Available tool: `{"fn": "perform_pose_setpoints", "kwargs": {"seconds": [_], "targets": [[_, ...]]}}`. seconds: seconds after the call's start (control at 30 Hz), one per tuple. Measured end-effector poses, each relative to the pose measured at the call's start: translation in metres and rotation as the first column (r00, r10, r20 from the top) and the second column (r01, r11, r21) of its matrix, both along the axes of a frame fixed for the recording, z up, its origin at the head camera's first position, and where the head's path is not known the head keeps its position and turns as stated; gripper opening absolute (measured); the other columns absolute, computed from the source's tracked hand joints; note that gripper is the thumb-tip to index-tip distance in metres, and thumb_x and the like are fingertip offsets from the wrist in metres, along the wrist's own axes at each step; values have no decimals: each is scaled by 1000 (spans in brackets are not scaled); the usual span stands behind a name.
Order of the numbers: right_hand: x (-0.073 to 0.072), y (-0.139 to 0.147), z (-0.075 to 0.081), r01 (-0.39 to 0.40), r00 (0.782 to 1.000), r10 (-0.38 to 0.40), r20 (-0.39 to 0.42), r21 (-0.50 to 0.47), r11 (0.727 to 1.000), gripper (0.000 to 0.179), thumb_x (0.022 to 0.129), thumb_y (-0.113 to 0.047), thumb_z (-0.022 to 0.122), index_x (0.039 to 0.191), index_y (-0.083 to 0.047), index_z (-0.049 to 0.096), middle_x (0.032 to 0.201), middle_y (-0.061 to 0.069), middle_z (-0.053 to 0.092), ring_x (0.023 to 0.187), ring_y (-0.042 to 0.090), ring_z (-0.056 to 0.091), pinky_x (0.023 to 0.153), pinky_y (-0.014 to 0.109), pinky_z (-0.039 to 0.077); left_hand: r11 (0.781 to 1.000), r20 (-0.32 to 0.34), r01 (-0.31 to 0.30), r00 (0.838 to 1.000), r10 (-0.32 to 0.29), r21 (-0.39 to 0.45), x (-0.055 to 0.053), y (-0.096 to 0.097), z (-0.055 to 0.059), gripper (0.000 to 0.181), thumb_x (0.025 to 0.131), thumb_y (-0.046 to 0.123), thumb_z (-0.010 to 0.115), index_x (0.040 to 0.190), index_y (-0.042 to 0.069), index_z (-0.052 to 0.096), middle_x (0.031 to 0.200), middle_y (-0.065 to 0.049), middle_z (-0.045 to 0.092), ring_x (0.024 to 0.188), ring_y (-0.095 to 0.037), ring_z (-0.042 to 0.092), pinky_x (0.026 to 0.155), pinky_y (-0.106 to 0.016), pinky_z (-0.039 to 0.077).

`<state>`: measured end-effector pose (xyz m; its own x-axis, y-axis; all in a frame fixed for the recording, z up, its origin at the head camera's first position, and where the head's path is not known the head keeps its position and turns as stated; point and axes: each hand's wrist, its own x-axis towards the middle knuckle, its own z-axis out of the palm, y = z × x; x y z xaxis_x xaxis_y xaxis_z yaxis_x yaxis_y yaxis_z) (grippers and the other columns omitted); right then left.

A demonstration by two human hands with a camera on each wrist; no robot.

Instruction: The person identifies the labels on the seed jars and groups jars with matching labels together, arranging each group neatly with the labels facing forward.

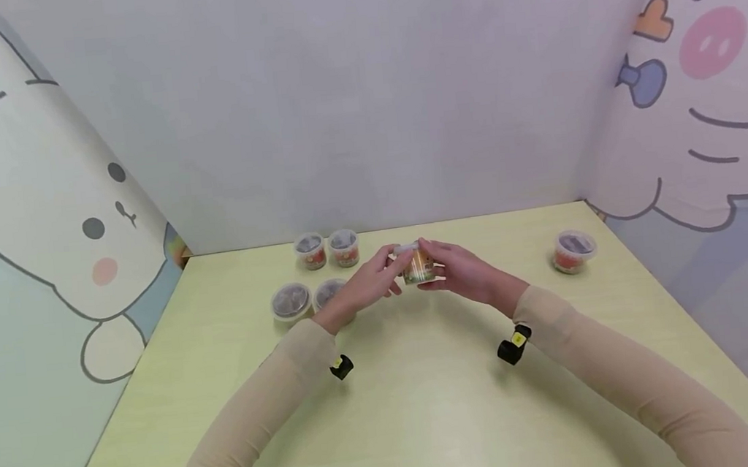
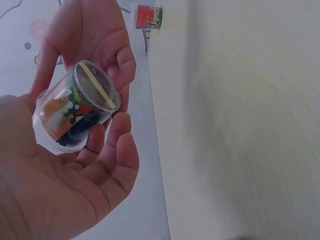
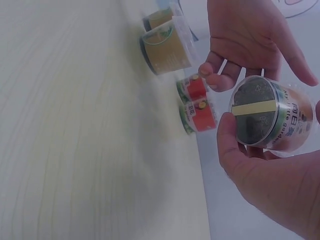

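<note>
Above the table's middle, a small clear plastic planting cup (image 1: 419, 266) with a printed "My little garden" label is held between both hands. My left hand (image 1: 370, 281) grips its left side, thumb across the front. From the other side my right hand (image 1: 472, 273) grips it with thumb and fingers. In the left wrist view the cup (image 2: 70, 112) lies tilted, its clear end crossed by a pale strip (image 2: 97, 85). Dark contents show through that end of the cup (image 3: 252, 125) in the right wrist view.
Two red-labelled cups (image 1: 310, 251) stand at the table's back left. Nearer are two wider lidded cups (image 1: 291, 301), one partly hidden by the left forearm. Another red-labelled cup (image 1: 574, 251) stands at the right. Walls with cartoon prints enclose the pale table (image 1: 414, 406).
</note>
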<state>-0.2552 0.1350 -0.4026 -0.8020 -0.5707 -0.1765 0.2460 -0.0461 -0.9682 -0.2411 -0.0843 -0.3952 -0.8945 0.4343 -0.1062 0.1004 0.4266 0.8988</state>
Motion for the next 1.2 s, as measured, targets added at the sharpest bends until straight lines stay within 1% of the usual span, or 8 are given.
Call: {"fn": "perform_pose_setpoints", "kwargs": {"seconds": [0.13,0.27,0.43,0.63,0.73,0.9,1.07,1.2], "targets": [[-1,-3,-2,15,1000,-15,19,-17,1000,68,106,-51,46,151,-1,34,144,18,43,132,33,49,108,50,43,999,0,-27,1000,27,-30,0,1,3,77,95,76,40,147,19,43,110,-7,62,90,-27,65,84,-50,52],[-2,-5,-4,19,999,-18,29,-33,999,65,107,-53,40,149,-4,37,143,17,44,131,32,49,108,51,42,998,-3,-39,999,39,-40,-2,0,3,77,97,75,39,146,16,46,112,-7,63,89,-25,65,80,-44,53],[-1,-4,-4,35,998,-31,51,-79,996,57,110,-49,32,145,-5,39,139,17,45,126,33,50,110,55,39,1000,-5,-23,1000,23,-13,-2,-6,3,70,102,68,37,148,16,44,120,-8,61,95,-33,68,87,-52,53],[-1,-4,-4,33,999,-30,38,-71,997,53,110,-45,38,144,-4,43,138,16,45,125,33,51,111,55,37,1000,-31,2,1000,-3,-12,-5,-13,5,67,107,56,37,158,12,32,131,-13,60,100,-33,69,88,-46,55],[-1,-4,-4,32,999,-30,43,-63,998,53,110,-42,40,145,-3,42,138,17,46,126,34,50,112,54,37,1000,-31,15,999,-15,-3,-7,-16,5,66,108,52,38,158,10,32,134,-15,60,101,-32,69,88,-45,55],[-3,-6,-2,43,998,-40,57,-56,997,55,109,-36,47,150,1,39,138,16,47,127,33,50,114,54,34,999,-41,38,998,-38,-5,-10,-20,5,70,106,56,42,158,11,32,129,-13,60,101,-28,68,89,-50,55],[-4,-9,-3,57,997,-56,47,-24,998,57,106,-39,54,148,-2,43,140,16,48,128,34,50,112,53,36,997,-50,73,996,-74,-13,-11,-29,6,72,104,59,44,158,13,33,126,-8,62,101,-22,67,86,-42,56],[-4,-10,-5,59,997,-59,46,-1,998,59,105,-40,56,148,-3,42,141,15,48,126,33,52,111,53,37,996,-46,88,995,-88,-4,-10,-33,4,71,105,58,44,158,12,32,125,-8,62,103,-22,66,86,-41,55]]}}
